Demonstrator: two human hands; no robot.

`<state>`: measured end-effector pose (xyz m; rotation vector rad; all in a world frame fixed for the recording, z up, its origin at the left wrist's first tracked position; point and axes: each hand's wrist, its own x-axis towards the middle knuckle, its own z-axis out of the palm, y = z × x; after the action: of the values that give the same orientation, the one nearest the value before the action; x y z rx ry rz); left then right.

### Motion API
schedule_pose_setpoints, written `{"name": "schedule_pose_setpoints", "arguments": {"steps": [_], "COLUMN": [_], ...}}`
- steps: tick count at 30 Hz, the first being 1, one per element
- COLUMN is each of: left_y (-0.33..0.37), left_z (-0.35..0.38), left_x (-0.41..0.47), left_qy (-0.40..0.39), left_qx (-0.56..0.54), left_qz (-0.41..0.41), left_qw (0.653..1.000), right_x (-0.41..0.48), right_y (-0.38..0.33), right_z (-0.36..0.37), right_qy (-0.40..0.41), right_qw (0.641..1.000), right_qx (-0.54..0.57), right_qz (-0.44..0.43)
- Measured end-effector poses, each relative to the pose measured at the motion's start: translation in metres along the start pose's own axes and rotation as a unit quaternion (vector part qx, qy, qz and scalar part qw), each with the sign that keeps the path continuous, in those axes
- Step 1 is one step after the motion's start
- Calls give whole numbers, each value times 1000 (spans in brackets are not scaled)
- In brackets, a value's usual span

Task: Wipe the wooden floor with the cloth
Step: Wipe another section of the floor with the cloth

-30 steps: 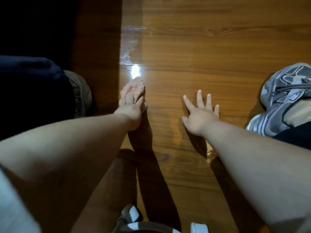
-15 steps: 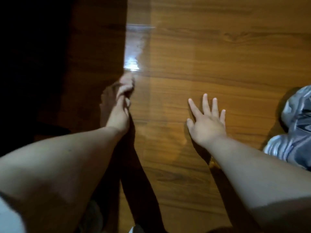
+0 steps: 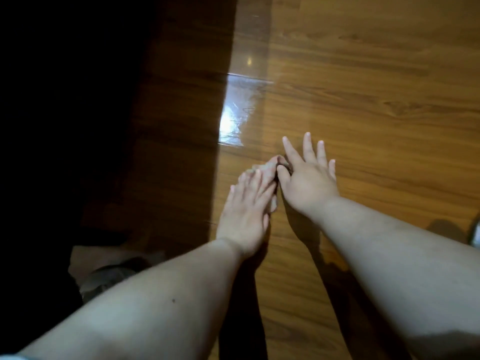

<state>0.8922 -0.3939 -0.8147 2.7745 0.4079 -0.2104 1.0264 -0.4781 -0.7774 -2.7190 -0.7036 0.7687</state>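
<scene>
Fingers (image 3: 307, 146) of right hand (image 3: 306, 183) spread on wooden floor (image 3: 363, 74), left hand (image 3: 246, 211) touching.

I am working from one view only, the camera worn on the person's head. It faces forward and steeply down onto the wooden floor (image 3: 363, 74). It sits close enough that the left forearm (image 3: 155, 307) and right forearm (image 3: 402, 268) reach up from the bottom edge and fill much of the lower frame. The wide lens takes in floor well beyond them, and the left side lies in deep shadow.
</scene>
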Motion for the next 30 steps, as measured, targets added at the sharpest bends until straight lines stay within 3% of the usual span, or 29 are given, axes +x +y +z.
{"name": "schedule_pose_setpoints", "arguments": {"steps": [2,4,7,9,10,11,12,14,16,17,19,20,22,24,25,26,30], "left_y": [-33,-69,-103,-102,-97,-91,-82,-61,-57,-62,-75,-85,-104,-114,-117,-114,-55], "left_z": [-10,-22,-36,-41,-39,-37,-36,-29,-38,-42,-49,-52,-59,-62,-62,-60,-31], "left_x": [11,20,39,50,55,58,61,67,84,98,116,120,130,134,134,132,103], "left_qy": [64,79,124,142,156,162,151,81,-2,-16,1,45,170,186,170,154,101], "left_qx": [-7,-16,-38,-76,-84,-93,-101,-105,-5,26,6,-35,-110,-83,-57,-37,-79], "left_qz": [-59,-255,-548,-607,-593,-546,-454,-167,33,57,-6,-87,-312,-477,-500,-482,-260], "left_qw": [996,964,826,778,785,816,873,977,999,998,1000,995,928,855,847,861,957], "right_x": [-4,-12,-21,-20,-16,-11,-6,4,9,11,15,18,27,36,41,45,64], "right_y": [2,10,21,25,28,29,30,32,33,36,41,44,44,42,41,40,28], "right_z": [2,6,8,7,5,3,2,-1,-5,-9,-17,-20,-27,-31,-32,-34,-36], "right_qy": [-6,-26,-52,-59,-60,-58,-54,-49,-48,-49,-57,-59,-56,-51,-49,-47,-38], "right_qw": [1000,999,997,996,996,996,997,997,997,997,996,995,995,996,996,996,998], "right_qx": [-9,-22,-36,-50,-53,-52,-47,-40,-41,-46,-59,-63,-64,-64,-66,-66,-53], "right_qz": [-8,3,32,35,35,34,35,38,38,40,44,47,54,43,33,25,11]}}
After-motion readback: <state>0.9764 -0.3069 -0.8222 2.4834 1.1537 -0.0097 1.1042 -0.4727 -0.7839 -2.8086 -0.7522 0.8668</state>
